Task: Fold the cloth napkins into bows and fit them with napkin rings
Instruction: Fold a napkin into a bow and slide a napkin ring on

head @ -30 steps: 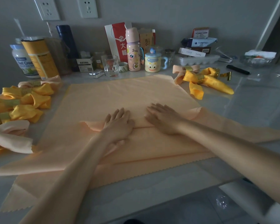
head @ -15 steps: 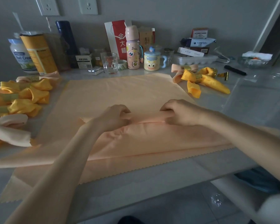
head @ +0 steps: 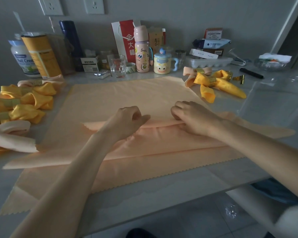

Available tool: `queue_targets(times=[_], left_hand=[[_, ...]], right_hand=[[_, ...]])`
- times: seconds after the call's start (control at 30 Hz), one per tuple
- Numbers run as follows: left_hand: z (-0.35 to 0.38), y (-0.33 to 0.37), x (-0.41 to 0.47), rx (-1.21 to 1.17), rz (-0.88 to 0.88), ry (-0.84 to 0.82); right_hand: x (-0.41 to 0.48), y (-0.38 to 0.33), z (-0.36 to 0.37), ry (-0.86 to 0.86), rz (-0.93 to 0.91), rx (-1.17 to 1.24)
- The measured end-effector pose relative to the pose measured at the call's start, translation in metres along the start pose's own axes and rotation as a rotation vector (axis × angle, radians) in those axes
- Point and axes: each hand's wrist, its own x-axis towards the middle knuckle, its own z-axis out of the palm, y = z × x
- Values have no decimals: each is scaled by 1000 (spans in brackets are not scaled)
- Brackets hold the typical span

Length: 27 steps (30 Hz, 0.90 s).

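Note:
A peach cloth napkin point(head: 127, 97) lies spread on the table, its near part folded into a long band across the middle. My left hand point(head: 126, 120) and my right hand point(head: 191, 117) sit side by side on the band's far edge, fingers curled and pinching the fold point(head: 160, 123) between them. Finished yellow and peach bows point(head: 22, 103) with rings are piled at the left. Two more ringed bows point(head: 212, 83) lie at the back right, with a loose gold napkin ring point(head: 238, 79) beside them.
Bottles, a glass point(head: 117, 66), a cartoon mug point(head: 162, 63), boxes and an egg tray point(head: 208, 61) crowd the back along the wall. A black marker point(head: 251, 73) and a glass dish point(head: 270, 63) sit at the far right. The table's front edge point(head: 162, 201) is close to me.
My hands went from lying flat on the folded napkin to curling and pinching its far edge, lifting it into a rolled fold and shifting it slightly away from me.

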Motion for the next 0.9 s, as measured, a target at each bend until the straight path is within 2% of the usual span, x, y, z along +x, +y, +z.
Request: queue_targets(times=[0.07, 0.13, 0.27, 0.33, 0.47, 0.53, 0.6, 0.67, 0.8, 0.9], left_hand=[[3, 0, 1, 21, 22, 19], [5, -2, 3, 68, 21, 25], [9, -2, 3, 150, -11, 8], [11, 1, 2, 216, -21, 9], [18, 6, -1, 328, 66, 3], [20, 5, -1, 319, 101, -12], [22, -1, 0, 302, 105, -18], [24, -7, 2, 246, 81, -35], [21, -15, 8, 10, 40, -25], [13, -12, 5, -162, -7, -68]], right_hand=[[-1, -1, -2, -30, -44, -21], [-1, -3, -5, -147, -51, -73], [4, -5, -11, -355, 97, 23], [10, -6, -13, -312, 177, 138], [30, -21, -5, -48, 236, 308], [38, -35, 6, -74, 190, 431], [39, -48, 19, -119, 149, 488], [34, -54, 25, -139, 138, 425], [18, -38, 25, -242, 179, 362], [2, -17, 22, -243, 176, 359]])
